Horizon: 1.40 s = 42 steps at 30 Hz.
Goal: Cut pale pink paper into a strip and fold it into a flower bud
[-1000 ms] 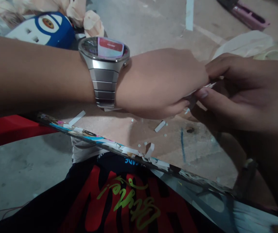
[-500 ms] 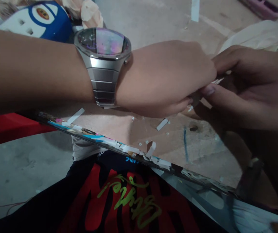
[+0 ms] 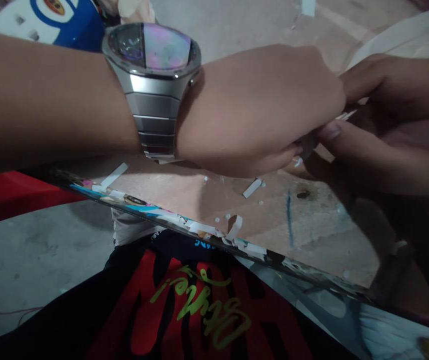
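Note:
My left hand point(image 3: 270, 107), with a silver metal watch point(image 3: 154, 95) on its wrist, reaches across the table with its fingers curled closed and mostly hidden behind the back of the hand. My right hand point(image 3: 394, 125) meets it at the right, thumb and fingers pinched together against the left fingertips. Between the hands shows a small bundle of thin pale edges point(image 3: 347, 116), too little visible to name. A greyish bit point(image 3: 306, 146) sits below the right thumb, its kind unclear.
Small white paper strips point(image 3: 252, 188) and tiny clear beads or drops lie on the worn wooden tabletop point(image 3: 237, 200). A blue-and-white object with slots point(image 3: 81, 30) stands at upper left, beside pale petal-like pieces point(image 3: 137, 11). Translucent plastic point(image 3: 405, 37) lies at upper right.
Both hands sit slightly higher and farther right in view, still pressed together in the same pinch. The pink object at the upper right has nearly left the picture.

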Motion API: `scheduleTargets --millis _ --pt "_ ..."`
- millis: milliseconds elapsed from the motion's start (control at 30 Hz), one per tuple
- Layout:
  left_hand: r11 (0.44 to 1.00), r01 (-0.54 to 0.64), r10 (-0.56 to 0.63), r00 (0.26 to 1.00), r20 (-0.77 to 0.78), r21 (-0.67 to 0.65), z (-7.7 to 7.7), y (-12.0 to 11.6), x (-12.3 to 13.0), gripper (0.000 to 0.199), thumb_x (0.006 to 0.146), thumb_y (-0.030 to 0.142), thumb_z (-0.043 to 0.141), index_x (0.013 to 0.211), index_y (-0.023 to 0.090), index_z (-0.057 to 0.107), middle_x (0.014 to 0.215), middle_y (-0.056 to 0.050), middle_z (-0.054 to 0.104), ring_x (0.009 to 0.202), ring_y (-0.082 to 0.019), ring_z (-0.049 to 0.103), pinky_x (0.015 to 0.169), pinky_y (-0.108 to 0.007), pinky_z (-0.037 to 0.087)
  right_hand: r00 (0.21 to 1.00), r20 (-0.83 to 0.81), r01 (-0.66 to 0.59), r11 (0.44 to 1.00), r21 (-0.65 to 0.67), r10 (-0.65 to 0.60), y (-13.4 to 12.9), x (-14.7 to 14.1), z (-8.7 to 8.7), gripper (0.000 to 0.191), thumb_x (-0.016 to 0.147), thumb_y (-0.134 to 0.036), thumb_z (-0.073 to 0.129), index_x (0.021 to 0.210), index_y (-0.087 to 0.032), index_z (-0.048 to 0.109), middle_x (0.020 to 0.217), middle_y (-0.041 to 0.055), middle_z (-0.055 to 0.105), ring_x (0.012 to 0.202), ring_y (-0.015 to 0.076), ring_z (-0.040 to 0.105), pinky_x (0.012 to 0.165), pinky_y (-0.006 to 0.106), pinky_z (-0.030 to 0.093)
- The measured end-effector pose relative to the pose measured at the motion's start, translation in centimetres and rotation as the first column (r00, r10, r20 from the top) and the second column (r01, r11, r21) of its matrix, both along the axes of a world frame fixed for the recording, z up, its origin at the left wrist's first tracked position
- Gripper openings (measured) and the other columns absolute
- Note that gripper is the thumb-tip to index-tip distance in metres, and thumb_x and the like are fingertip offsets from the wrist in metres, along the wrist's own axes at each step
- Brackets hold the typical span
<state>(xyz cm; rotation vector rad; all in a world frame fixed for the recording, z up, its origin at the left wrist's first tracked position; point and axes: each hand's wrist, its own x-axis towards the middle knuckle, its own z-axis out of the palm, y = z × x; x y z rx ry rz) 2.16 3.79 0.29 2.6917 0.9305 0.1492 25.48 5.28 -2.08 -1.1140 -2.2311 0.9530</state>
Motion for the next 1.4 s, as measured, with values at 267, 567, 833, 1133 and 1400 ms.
scheduleTargets --millis 267,567,833,1133,1400 --pt "0.994 -0.036 0.039 0.999 0.026 -0.106 0.6 -0.2 -0.1 0.037 0.1 0.031 0.043 0.116 0.017 0.073 0.121 -0.011 0.073 0.133 -0.036 0.063 0.11 -0.045 0.047 0.994 0.036 -0.11 0.983 0.147 0.106 0.3 -0.2 0.2 0.033 0.089 -0.05 0.079 0.095 -0.018 0.072 0.067 -0.0008 0.059 0.055 0.0034 0.045 0.049 0.023 0.024" --pt "0.914 -0.085 0.149 0.98 0.133 -0.396 1.9 0.5 -0.7 0.032 0.101 0.025 0.045 0.093 0.014 0.074 0.072 0.002 0.066 0.064 -0.009 0.051 0.069 -0.025 0.03 0.997 0.001 -0.072 0.916 0.394 0.078 -0.1 -1.2 0.5 0.015 0.09 -0.029 0.075 0.089 -0.016 0.068 0.081 0.004 0.066 0.072 0.0088 0.057 0.063 0.027 0.035" --pt "0.827 -0.079 0.188 0.972 0.141 -0.557 2.2 1.1 -0.6 0.032 0.1 0.021 0.046 0.082 0.014 0.072 0.07 0.003 0.071 0.064 -0.009 0.057 0.067 -0.023 0.034 0.987 -0.008 -0.137 0.861 0.49 0.161 0.5 -1.3 0.4 0.014 0.087 -0.023 0.079 0.091 -0.016 0.068 0.079 0.002 0.067 0.073 0.0095 0.06 0.066 0.027 0.04" --pt "0.704 -0.134 0.264 0.961 0.082 -0.697 2.0 1.4 -0.4 0.03 0.094 0.021 0.046 0.094 0.012 0.075 0.076 -0.004 0.071 0.068 -0.012 0.061 0.076 -0.025 0.046 0.993 0.037 -0.114 0.856 0.504 0.11 0.6 -1.0 0.4 0.021 0.09 -0.04 0.081 0.095 -0.024 0.068 0.079 0.0012 0.07 0.074 0.0165 0.065 0.076 0.037 0.047" --pt "0.619 -0.093 0.291 0.95 0.117 -0.78 1.6 1.5 -0.6 0.025 0.086 0.018 0.047 0.093 0.012 0.07 0.081 -0.005 0.072 0.07 -0.01 0.062 0.07 -0.022 0.047 0.992 0.072 -0.126 0.856 0.501 0.104 0.3 -1.1 0.7 0.006 0.096 -0.032 0.072 0.099 -0.028 0.069 0.082 -0.0002 0.072 0.077 0.0192 0.066 0.084 0.044 0.046"
